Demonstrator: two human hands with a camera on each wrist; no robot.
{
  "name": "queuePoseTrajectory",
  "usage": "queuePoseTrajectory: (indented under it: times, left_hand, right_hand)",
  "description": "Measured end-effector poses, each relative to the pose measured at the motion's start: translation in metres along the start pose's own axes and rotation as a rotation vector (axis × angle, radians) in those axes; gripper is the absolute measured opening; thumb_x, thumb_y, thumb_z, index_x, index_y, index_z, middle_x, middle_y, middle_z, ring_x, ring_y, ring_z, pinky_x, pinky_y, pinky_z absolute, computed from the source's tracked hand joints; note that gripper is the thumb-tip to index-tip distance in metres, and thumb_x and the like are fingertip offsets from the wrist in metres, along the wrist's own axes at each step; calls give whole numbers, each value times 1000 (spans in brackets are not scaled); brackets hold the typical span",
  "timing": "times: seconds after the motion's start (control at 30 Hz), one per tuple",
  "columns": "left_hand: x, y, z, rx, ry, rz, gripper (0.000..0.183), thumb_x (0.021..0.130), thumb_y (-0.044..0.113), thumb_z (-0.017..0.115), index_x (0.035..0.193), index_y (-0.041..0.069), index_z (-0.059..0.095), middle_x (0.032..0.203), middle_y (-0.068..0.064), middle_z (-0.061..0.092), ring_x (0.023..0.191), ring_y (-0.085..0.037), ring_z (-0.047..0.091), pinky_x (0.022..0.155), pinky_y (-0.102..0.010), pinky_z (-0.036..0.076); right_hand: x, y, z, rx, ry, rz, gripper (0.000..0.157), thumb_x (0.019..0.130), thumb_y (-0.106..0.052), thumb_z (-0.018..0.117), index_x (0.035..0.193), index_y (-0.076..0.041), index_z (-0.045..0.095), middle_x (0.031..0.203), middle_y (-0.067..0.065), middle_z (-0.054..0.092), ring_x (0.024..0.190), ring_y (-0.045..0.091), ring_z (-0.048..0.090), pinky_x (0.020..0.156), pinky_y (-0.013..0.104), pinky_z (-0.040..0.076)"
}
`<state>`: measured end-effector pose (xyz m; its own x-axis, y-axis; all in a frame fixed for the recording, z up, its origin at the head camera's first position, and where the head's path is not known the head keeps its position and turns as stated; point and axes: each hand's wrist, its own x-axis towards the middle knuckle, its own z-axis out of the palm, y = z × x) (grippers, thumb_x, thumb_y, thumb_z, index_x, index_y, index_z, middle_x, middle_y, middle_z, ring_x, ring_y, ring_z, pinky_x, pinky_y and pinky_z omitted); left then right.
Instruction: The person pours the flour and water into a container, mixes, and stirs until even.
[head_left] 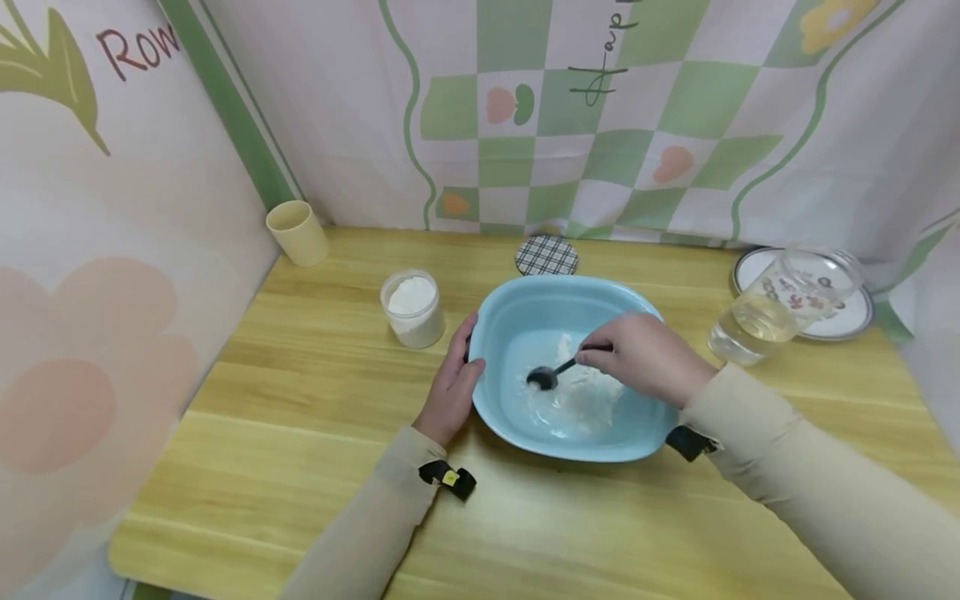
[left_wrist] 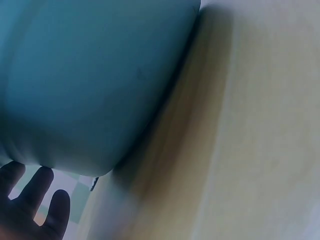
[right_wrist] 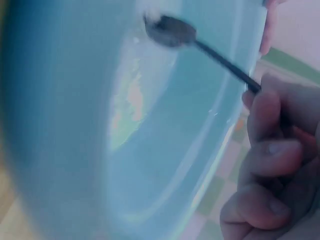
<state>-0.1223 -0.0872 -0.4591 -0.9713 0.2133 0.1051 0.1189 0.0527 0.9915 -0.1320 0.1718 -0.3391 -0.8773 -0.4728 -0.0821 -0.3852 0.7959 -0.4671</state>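
A light blue basin (head_left: 517, 417) stands on the table with white powder (head_left: 592, 396) and some clear liquid in its bottom. My left hand (head_left: 450, 383) holds the basin's left side, thumb over the rim and fingers against the outer wall. In the left wrist view the fingers (left_wrist: 57, 212) show beneath the basin's blue wall (left_wrist: 95, 85). Over the basin, my right hand (head_left: 641, 354) grips the handle of a black spoon (head_left: 543, 378). The spoon's bowl is down at the left edge of the powder, and the right wrist view shows a white bit on the spoon (right_wrist: 172, 32).
Left of the basin stands a clear jar (head_left: 414, 312) of white powder, with a yellow cup (head_left: 298, 233) farther back. A checked coaster (head_left: 547, 255) lies behind the basin. At the right, a glass cup (head_left: 757, 325) of liquid stands by a plate (head_left: 858, 312).
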Motion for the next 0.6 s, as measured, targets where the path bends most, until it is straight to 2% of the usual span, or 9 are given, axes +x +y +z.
queuePoseTrajectory:
  times: [0.17,0.27,0.4,0.6]
  left_hand:
    - [0,2,0,8,0,-14,62,103,15,38,161,23,20,164,9,25,147,-11,28,119,-34,28]
    - [0,3,1,11,-5,-14,62,103,14,38,161,23,20,163,10,25,147,-10,29,119,-34,29]
    - [1,3,2,10,-9,-15,61,103,14,37,161,24,20,163,11,25,146,-10,30,118,-35,30]
    - [2,2,2,21,-6,-17,61,103,15,37,160,31,22,163,13,25,147,-9,28,119,-35,28]
  right_hand:
    - [-2,18,-10,-77,69,103,18,97,-21,66,97,-12,81,90,3,76,74,13,65,65,38,55]
    - [-10,26,-16,-123,78,140,19,97,-21,65,98,-9,81,90,6,75,71,14,64,61,36,54]
    - [-20,29,-28,-161,14,131,16,95,-18,69,94,-7,81,85,4,75,70,13,64,59,34,54]
    - [-24,25,-40,-140,-136,71,11,90,-20,73,86,-15,81,81,-5,73,68,8,61,59,31,53]
